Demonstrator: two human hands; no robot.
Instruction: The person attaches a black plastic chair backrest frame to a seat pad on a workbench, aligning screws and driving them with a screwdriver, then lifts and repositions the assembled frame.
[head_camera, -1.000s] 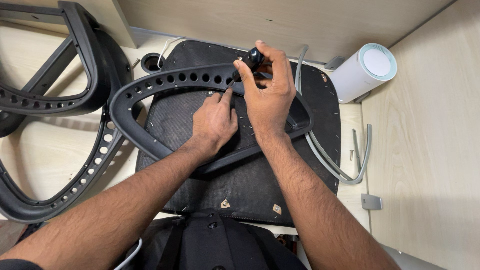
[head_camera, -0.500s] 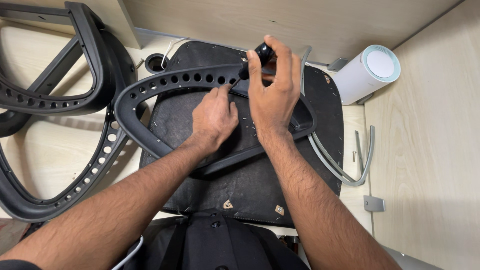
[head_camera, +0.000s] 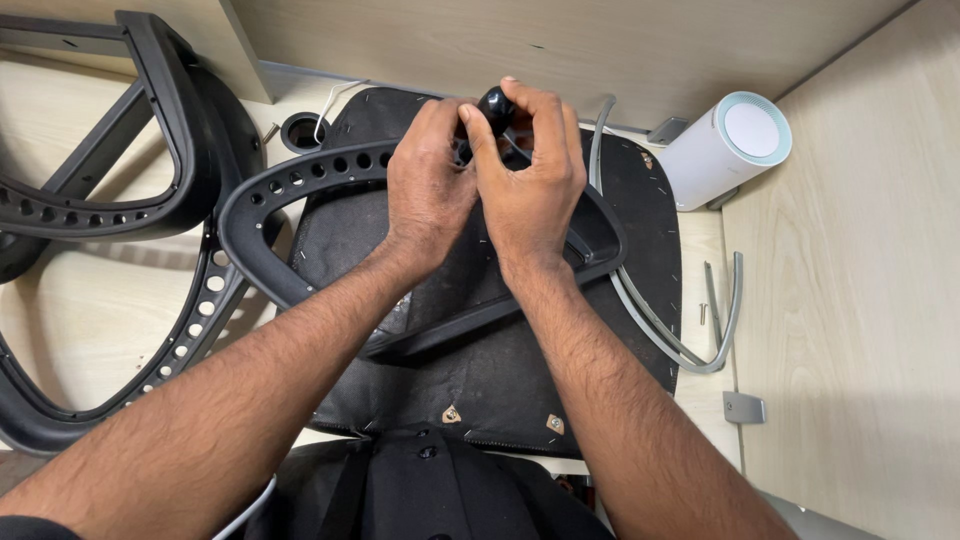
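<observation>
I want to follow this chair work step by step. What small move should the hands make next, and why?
Probably turn the black knob further while steadying the armrest frame. The right hand pinches the knob at the frame's upper edge, and the left hand presses beside it on the upturned seat.

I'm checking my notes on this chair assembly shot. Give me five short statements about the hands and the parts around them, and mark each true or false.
1. The right hand grips a small black knob-like handle at its fingertips. True.
2. The left hand lies flat on the wooden floor, away from the right hand. False: it is up against the right hand, over the perforated black armrest frame.
3. A white cylinder stands to the right of the black seat base. True.
4. The armrest frame lies across the seat base. True.
5. The bent grey tube is held in the left hand. False: it lies untouched at the seat's right edge.
</observation>
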